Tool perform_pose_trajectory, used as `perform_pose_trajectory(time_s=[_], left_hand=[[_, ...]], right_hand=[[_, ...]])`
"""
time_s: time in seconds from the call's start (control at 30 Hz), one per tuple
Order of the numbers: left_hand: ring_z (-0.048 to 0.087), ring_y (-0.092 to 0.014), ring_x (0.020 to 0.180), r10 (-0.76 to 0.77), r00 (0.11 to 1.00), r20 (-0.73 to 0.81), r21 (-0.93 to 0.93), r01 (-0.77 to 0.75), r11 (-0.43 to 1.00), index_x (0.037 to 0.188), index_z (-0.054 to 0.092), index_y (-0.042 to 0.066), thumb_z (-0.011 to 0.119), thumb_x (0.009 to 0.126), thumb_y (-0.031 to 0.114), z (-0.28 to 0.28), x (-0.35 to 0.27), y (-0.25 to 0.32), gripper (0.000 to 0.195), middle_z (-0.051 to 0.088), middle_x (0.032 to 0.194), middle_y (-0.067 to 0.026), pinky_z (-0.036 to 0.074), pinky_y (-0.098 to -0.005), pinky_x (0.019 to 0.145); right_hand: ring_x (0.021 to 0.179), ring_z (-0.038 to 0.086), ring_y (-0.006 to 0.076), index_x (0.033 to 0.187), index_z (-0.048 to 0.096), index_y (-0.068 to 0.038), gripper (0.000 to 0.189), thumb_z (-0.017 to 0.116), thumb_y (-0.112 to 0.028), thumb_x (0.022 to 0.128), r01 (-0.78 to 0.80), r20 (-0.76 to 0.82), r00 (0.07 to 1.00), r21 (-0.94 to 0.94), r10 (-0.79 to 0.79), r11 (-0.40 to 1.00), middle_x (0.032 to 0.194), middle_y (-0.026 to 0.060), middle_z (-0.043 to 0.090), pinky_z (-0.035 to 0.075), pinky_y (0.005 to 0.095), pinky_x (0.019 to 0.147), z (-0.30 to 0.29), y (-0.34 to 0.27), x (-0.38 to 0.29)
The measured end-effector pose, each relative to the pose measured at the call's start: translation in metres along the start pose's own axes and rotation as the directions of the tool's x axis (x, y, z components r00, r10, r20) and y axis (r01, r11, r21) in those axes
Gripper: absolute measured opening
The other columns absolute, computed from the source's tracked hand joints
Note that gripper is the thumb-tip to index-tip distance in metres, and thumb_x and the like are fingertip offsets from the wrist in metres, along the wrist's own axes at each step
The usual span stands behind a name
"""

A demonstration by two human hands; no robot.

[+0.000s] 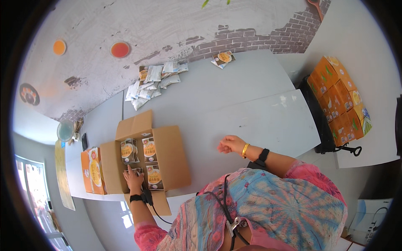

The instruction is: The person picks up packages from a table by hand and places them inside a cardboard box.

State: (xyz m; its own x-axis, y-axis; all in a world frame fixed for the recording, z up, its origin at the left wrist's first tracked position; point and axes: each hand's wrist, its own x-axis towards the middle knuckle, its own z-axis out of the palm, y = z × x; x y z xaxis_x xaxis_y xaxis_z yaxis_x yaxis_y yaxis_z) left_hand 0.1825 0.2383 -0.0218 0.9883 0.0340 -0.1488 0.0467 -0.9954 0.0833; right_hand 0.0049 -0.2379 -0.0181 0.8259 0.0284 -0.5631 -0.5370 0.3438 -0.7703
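My left hand (134, 179) reaches into an open cardboard box (172, 157), its fingers spread on packets in the near left part. Whether it grips one is hidden. Brown and white food packets stand in rows inside, such as the near right packet (154, 178) and the far left packets (127, 151). My right hand (231, 145) hovers over the table (213, 119), right of the box, with fingers curled loosely and nothing seen in it. Beyond the box lies a pile of loose packets (154, 77) against the wall.
Two packets (224, 57) lie at the table's far edge. An orange carton (94, 171) stands left of the box, with a phone (84, 141) beyond it. Stacked orange cartons (337, 100) rest on a black cart (314, 125) at right. The box's flaps stick out around it.
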Motion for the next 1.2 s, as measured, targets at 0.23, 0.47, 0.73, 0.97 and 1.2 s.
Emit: perform_pose_trajectory(time_s=[0.23, 0.47, 0.73, 0.97, 1.2], left_hand=[[0.040, -0.030, 0.116, 0.102, 0.992, -0.079, -0.594, -0.129, 0.794, 0.126, 0.041, 0.004, 0.064, 0.076, 0.016, -0.016, -0.032, 0.068, 0.056, 0.039, 0.126, -0.0199, 0.034, -0.0384, 0.095], [0.056, -0.016, 0.091, 0.145, 0.986, 0.088, -0.918, 0.024, 0.395, 0.115, 0.051, -0.001, 0.058, 0.083, 0.009, -0.007, -0.094, 0.150, 0.034, 0.059, 0.101, -0.0073, 0.043, -0.0259, 0.082], [0.057, -0.014, 0.088, 0.155, 0.893, 0.422, -0.882, 0.365, 0.299, 0.110, 0.053, 0.000, 0.056, 0.086, 0.012, 0.005, -0.152, 0.202, 0.027, 0.060, 0.098, -0.0067, 0.045, -0.0261, 0.078], [0.056, -0.018, 0.095, 0.040, 0.826, 0.563, -0.779, 0.514, 0.358, 0.116, 0.048, 0.001, 0.059, 0.084, 0.019, 0.004, -0.172, 0.216, 0.037, 0.059, 0.101, -0.0080, 0.044, -0.0297, 0.081], [0.056, -0.020, 0.097, -0.073, 0.774, 0.628, -0.716, 0.613, 0.333, 0.116, 0.048, 0.001, 0.060, 0.083, 0.019, -0.001, -0.179, 0.226, 0.039, 0.058, 0.102, -0.0091, 0.044, -0.0334, 0.085]], right_hand=[[0.085, 0.062, 0.0194, 0.089, 0.053, -0.003, 0.022, 0.049, -0.025, 0.089, 0.057, -0.040, 0.998, 0.133, -0.052, 0.989, 0.092, 0.0108, 0.062, 0.050, 0.0300, 0.072, -0.066, -0.039, 0.041], [0.078, 0.063, 0.0173, 0.093, 0.054, -0.003, 0.022, 0.050, -0.024, 0.089, 0.120, -0.127, 0.989, 0.399, -0.075, 0.909, 0.090, 0.0096, 0.063, 0.050, 0.0293, 0.066, -0.169, -0.095, 0.111], [0.077, 0.062, 0.0159, 0.095, 0.055, -0.005, 0.023, 0.048, -0.026, 0.090, 0.174, -0.261, 0.963, 0.410, -0.067, 0.896, 0.090, 0.0080, 0.063, 0.050, 0.0257, 0.061, -0.268, -0.151, 0.203], [0.071, 0.062, 0.0174, 0.097, 0.053, -0.004, 0.026, 0.049, -0.028, 0.089, 0.241, -0.395, 0.915, 0.381, -0.078, 0.893, 0.089, 0.0110, 0.063, 0.050, 0.0268, 0.056, -0.310, -0.172, 0.263], [0.060, 0.061, 0.0190, 0.097, 0.053, 0.003, 0.033, 0.048, -0.029, 0.089, 0.340, -0.515, 0.846, 0.324, -0.137, 0.883, 0.085, 0.0141, 0.063, 0.048, 0.0274, 0.046, -0.334, -0.201, 0.309]])
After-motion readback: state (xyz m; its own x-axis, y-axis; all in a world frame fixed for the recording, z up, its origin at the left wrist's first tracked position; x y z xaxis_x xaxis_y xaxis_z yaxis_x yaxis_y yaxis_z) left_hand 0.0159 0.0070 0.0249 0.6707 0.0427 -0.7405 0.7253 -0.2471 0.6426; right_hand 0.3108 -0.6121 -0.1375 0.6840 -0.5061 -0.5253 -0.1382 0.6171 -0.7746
